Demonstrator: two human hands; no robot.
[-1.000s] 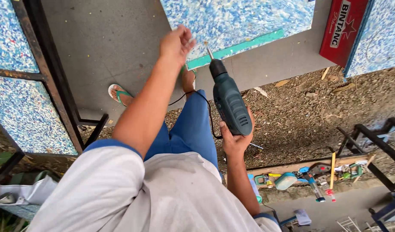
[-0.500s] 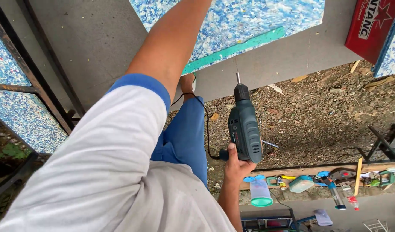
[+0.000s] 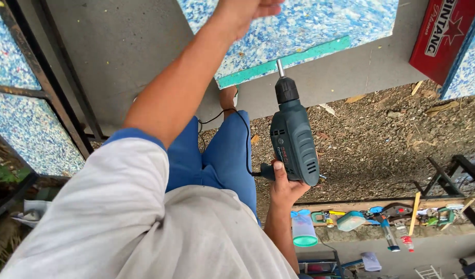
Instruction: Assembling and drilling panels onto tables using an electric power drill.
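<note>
My right hand (image 3: 285, 187) grips the handle of a dark teal corded drill (image 3: 293, 139), its bit pointing up toward the teal strip (image 3: 284, 62) along the edge of a blue-white speckled panel (image 3: 320, 23). The drill's black cord (image 3: 237, 116) loops back past my blue trousers. My left arm is raised, and my left hand (image 3: 250, 11) rests against the speckled panel at the top of the view, fingers loosely curled and holding nothing.
A grey concrete wall (image 3: 124, 46) stands ahead, with black metal frames (image 3: 46, 77) and more speckled panels at left. A red sign (image 3: 439, 36) leans at upper right. Below right lie gravel, a clear cup (image 3: 304, 230), tools and bottles (image 3: 387, 227).
My left hand has risen higher onto the speckled panel. The drill in my right hand has stayed upright, shifting slightly right and lower in view as my head moved closer.
</note>
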